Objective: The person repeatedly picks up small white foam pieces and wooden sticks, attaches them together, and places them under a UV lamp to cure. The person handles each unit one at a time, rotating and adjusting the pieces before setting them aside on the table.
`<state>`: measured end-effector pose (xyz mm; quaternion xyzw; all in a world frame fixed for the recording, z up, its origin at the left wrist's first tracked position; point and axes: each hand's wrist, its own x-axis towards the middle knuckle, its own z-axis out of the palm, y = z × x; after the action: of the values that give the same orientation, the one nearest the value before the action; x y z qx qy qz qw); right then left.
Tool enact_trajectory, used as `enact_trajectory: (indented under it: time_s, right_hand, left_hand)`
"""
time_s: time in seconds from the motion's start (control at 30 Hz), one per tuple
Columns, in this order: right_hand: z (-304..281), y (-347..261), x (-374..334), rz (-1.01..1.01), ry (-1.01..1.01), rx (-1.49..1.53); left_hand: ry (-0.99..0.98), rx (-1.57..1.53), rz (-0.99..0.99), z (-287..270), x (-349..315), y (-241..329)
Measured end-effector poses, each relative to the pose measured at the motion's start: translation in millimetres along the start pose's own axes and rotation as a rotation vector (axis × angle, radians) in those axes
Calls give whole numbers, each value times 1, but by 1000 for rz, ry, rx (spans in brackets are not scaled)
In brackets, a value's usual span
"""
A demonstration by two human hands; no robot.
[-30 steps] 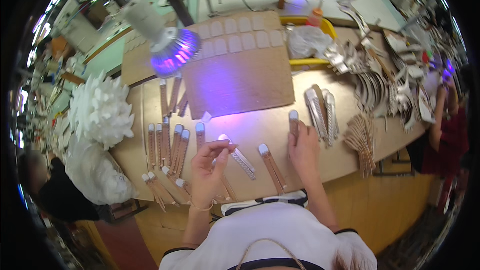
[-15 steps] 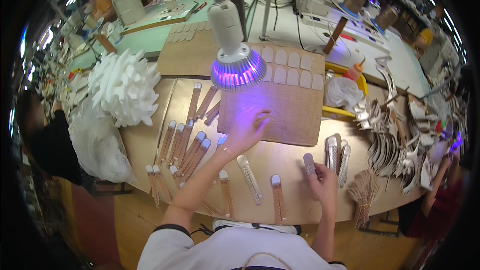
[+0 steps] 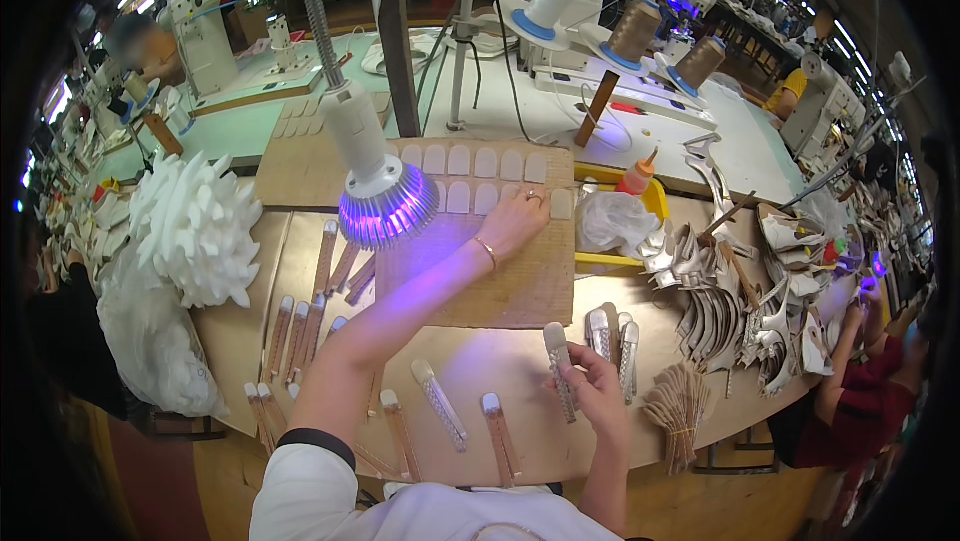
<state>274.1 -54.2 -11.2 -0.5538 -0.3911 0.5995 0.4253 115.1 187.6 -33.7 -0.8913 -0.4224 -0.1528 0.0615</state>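
My left hand (image 3: 516, 225) reaches over a brown cardboard sheet (image 3: 480, 286), its fingers bent together onto a white round-ended pad in the nearer row. The hand hides most of that pad. Beside it lie more such pads (image 3: 486, 199) in two rows. My right hand (image 3: 597, 391) pinches a strap (image 3: 560, 371) with a pale rounded tip, held up off the table. Loose straps lie nearby: a silvery one (image 3: 440, 405), and a brown one with a white tip (image 3: 499, 441). A small group of silvery straps (image 3: 627, 356) lies just beyond my right hand.
A lamp (image 3: 389, 203) glowing violet hangs over the cardboard's left side. A yellow bin (image 3: 655, 199) holds a plastic bag and a bottle. Brown strips in a bundle (image 3: 678, 411) and stacked pale pieces (image 3: 705, 291) lie right. White foam pieces (image 3: 190, 226) stand left; co-workers sit both sides.
My left hand has moved from the middle of the cardboard, under the lamp, farther out to the rows of pads. My right hand still holds the strap. The whole view has shifted.
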Motion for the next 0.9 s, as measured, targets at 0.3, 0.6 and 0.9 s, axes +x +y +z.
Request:
enact_trajectory:
  time_s: [0.3,0.6,0.9]
  right_hand:
    - [26,2,41,-5,-11,26]
    - [44,41,109,-193,68,-113]
    - [53,31,97,-24,92,176]
  left_hand:
    - [-1,191,225,4,18,12]
    - [152,-502,-28,12,15,0]
    - [588,-1654,-605,-32,-19,2]
